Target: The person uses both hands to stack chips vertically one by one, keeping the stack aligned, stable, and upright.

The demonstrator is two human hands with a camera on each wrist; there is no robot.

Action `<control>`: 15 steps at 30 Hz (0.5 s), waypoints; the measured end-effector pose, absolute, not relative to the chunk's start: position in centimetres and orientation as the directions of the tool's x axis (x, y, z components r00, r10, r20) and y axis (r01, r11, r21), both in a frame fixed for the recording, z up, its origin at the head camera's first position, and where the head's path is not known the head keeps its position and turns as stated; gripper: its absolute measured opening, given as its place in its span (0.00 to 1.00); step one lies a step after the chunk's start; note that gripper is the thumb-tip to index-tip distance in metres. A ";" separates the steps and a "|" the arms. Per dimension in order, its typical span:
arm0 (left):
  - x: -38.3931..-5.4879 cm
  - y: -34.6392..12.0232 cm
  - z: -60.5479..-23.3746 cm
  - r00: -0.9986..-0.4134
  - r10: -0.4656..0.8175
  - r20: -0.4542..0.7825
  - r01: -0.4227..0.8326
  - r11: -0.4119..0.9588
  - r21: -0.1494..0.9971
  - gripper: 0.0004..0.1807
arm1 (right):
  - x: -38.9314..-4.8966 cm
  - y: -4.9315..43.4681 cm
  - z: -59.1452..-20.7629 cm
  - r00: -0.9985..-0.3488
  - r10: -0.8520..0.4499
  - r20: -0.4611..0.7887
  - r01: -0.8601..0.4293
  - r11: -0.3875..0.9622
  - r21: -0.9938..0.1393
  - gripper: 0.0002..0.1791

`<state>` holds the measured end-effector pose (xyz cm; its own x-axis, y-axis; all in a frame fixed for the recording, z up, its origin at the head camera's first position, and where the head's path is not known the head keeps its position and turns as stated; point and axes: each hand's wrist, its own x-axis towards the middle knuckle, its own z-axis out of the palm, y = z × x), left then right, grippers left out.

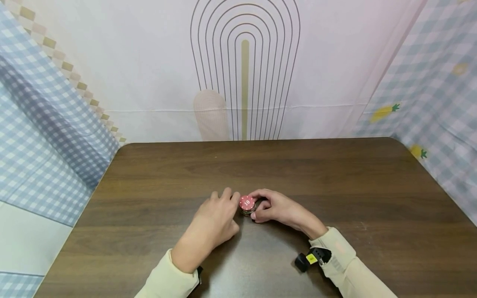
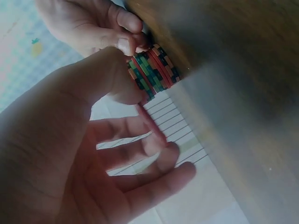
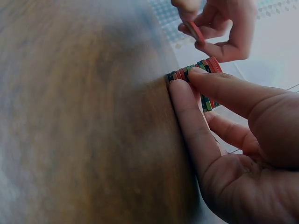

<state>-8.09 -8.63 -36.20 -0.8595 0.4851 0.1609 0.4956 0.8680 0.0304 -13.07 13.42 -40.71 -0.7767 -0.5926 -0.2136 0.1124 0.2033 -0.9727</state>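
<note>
A short stack of poker chips (image 1: 247, 204) stands on the table, its red top chip marked 10. From the side, the left wrist view shows red, green and black edges in the stack (image 2: 153, 72). My right hand (image 1: 277, 209) holds the stack from the right, thumb and fingers curled about it. Just left of the stack is my left hand (image 1: 217, 217). It pinches a single red poker chip (image 3: 195, 32) between thumb and fingers, apart from the stack in the right wrist view. That loose chip is hidden behind the hand in the head view.
The brown wooden table (image 1: 167, 174) has rounded far corners. A white cloth (image 1: 149, 62) with line arches hangs behind it, and blue checked cloths (image 1: 44, 136) hang at both sides. A black wrist strap (image 1: 320, 255) is on the right wrist.
</note>
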 end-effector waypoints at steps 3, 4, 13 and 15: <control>-8.4 -8.7 -36.4 -0.832 0.501 0.237 0.518 0.855 0.010 0.19 | -13.1 13.4 -40.7 -0.777 -0.592 -0.214 0.109 0.209 -0.972 0.30; -8.5 -8.7 -36.4 -0.823 0.506 0.258 0.525 0.851 0.006 0.18 | -13.1 13.4 -40.7 -0.777 -0.591 -0.215 0.106 0.213 -0.971 0.30; -8.9 -8.4 -36.7 -0.775 0.509 0.374 0.562 0.826 0.041 0.16 | -13.1 13.4 -40.7 -0.780 -0.589 -0.213 0.093 0.228 -0.969 0.31; -8.9 -8.3 -36.7 -0.772 0.506 0.385 0.569 0.820 0.062 0.16 | -13.1 13.4 -40.7 -0.780 -0.590 -0.208 0.086 0.228 -0.970 0.31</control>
<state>-8.91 -8.31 -36.69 -0.7717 0.5065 0.3847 0.5692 0.8198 0.0625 -13.08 13.40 -40.70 -0.7802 -0.5899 -0.2080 0.0859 0.2283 -0.9698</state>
